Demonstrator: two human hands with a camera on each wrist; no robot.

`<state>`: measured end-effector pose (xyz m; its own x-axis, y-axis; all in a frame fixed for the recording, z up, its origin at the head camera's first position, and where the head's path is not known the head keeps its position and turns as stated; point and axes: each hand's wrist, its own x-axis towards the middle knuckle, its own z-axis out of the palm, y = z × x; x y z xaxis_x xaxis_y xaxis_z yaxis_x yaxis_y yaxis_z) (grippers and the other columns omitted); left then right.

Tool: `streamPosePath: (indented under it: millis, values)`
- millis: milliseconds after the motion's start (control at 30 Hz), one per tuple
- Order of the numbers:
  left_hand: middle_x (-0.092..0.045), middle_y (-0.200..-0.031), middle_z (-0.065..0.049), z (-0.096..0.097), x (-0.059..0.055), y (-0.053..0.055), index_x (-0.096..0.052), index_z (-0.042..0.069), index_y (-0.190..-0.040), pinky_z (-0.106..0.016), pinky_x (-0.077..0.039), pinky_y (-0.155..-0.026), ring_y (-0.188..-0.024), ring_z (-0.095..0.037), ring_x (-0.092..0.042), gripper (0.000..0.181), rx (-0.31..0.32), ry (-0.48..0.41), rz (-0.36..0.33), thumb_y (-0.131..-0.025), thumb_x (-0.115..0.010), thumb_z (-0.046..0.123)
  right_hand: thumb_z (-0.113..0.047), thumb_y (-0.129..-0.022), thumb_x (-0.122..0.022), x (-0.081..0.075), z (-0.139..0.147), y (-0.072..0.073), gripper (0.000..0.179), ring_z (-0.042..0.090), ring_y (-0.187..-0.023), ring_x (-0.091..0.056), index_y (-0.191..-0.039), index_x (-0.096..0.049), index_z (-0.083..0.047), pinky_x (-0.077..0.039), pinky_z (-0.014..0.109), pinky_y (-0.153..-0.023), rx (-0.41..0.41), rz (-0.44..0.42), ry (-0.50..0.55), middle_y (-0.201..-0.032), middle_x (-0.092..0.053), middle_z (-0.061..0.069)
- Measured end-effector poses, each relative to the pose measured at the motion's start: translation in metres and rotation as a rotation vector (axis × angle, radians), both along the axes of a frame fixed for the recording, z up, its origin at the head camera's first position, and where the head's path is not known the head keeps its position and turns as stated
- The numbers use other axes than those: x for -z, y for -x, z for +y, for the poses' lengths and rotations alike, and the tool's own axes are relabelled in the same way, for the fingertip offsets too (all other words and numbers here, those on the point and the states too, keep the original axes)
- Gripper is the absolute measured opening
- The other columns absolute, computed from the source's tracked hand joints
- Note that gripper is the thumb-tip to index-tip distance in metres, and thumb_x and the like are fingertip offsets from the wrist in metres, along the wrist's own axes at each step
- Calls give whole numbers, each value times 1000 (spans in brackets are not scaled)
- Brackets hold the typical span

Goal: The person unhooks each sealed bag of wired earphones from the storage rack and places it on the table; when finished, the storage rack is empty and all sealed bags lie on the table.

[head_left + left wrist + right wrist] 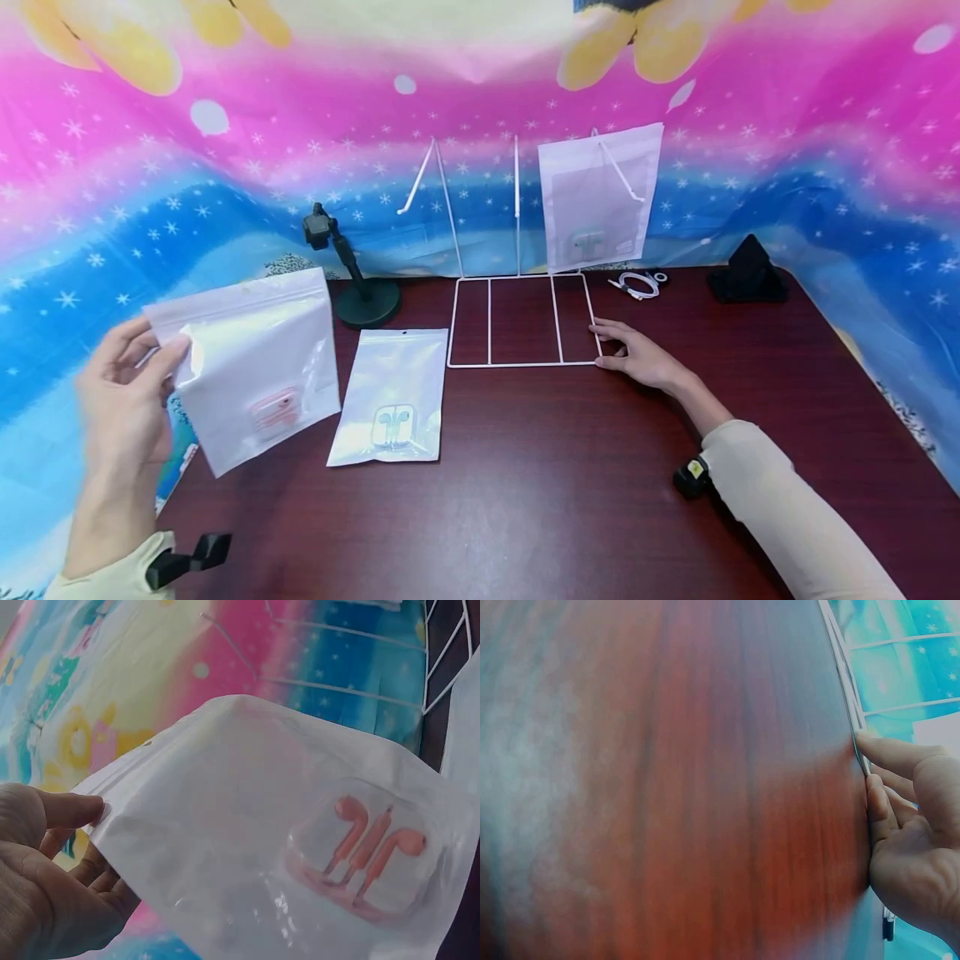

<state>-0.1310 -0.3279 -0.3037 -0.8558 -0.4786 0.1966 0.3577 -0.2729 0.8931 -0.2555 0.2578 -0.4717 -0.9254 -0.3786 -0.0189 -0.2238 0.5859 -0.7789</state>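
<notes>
My left hand point(127, 400) pinches the upper left edge of a white zip bag point(247, 358), held raised and tilted at the left. Inside it, a clear case with pink wired earphones point(375, 851) shows through in the left wrist view. A second white zip bag point(401, 375), with white earphones in a case, lies flat on the table. My right hand point(641, 354) grips the near right corner of a white wire display rack point(517, 365), thumb at the corner and fingers at the side bar. A third bag point(600, 192) hangs on the rack's right hook.
Behind the flat bag stands a small black stand point(367, 302) with a jointed arm. A coiled white cable point(637, 287) and a black angular object point(748, 275) sit at the back right of the dark wooden table point(510, 500). A patterned cloth point(300, 150) hangs behind.
</notes>
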Motion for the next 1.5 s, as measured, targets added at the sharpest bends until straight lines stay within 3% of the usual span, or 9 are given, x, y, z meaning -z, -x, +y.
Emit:
streamPosePath:
  millis: [200, 400, 700, 933, 967, 1067, 1200, 1367, 1500]
  values:
    - [-72, -107, -5, -22, 1, -1, -69, 4, -134, -19, -57, -64, -89, -16, -68, 47, -117, 102, -120, -89, -78, -4, -9, -101, -68, 0, 1, -1, 63, 38, -131, -52, -158, -41, -1, -44, 51, -104, 3, -3, 5, -163, -35, 20]
    - [-65, -109, 8, -44, 8, 8, -69, 19, -139, -10, -48, -65, -93, -8, -58, 47, -181, 292, -343, -94, -76, 7, -10, -102, -67, -1, 0, -1, 62, 38, -132, -52, -157, -41, 1, -45, 49, -103, -10, 7, 7, -162, -36, 21]
    - [-61, -104, 15, -73, 21, 42, -64, 30, -144, -9, -45, -63, -94, -5, -51, 53, -122, 391, -516, -94, -78, 20, -9, -102, -67, 0, 2, -1, 63, 38, -128, -54, -158, -40, 0, -44, 51, -104, 5, -12, 11, -162, -36, 20]
    - [-60, -106, 17, -85, 47, 60, -59, 35, -147, -16, -49, -61, -91, -6, -56, 56, -49, 362, -595, -95, -77, 29, -12, -102, -67, -2, 1, 0, 63, 38, -129, -54, -158, -40, -1, -44, 51, -104, -5, -11, -1, -164, -33, 20]
    - [-60, -106, 17, -87, 51, 63, -59, 35, -147, -17, -49, -63, -91, -6, -56, 55, -49, 354, -600, -95, -77, 30, -12, -102, -67, -3, 0, 0, 63, 38, -130, -53, -158, -40, -1, -45, 51, -104, -6, -10, -2, -164, -33, 20]
    - [-59, -107, 19, -92, 63, 69, -56, 38, -149, -25, -47, -93, -93, -4, -54, 58, -66, 354, -642, -95, -76, 34, -13, -102, -67, -5, -1, 0, 62, 38, -133, -51, -157, -41, -1, -45, 50, -104, -15, -5, -1, -164, -32, 21]
    - [-57, -111, 22, -96, 77, 80, -53, 40, -151, -44, -24, -121, -98, -2, -52, 59, -92, 359, -703, -95, -73, 40, -13, -102, -67, -7, -1, -1, 62, 39, -135, -49, -157, -41, 1, -45, 52, -104, -20, -6, 8, -164, -32, 23]
    - [-55, -143, 10, -96, 93, 94, -50, 43, -152, -49, -19, -126, -131, -19, -47, 59, -86, 409, -748, -97, -69, 45, -12, -102, -67, -6, 0, -3, 62, 39, -132, -51, -157, -41, 1, -45, 52, -104, -7, -3, 4, -163, -34, 23]
    - [-53, -144, 9, -93, 103, 102, -48, 45, -153, -51, -20, -126, -142, -23, -38, 59, -69, 433, -772, -98, -69, 45, -12, -102, -67, -3, 0, -2, 62, 38, -131, -53, -157, -41, 0, -45, 50, -103, -7, 1, 2, -162, -36, 22]
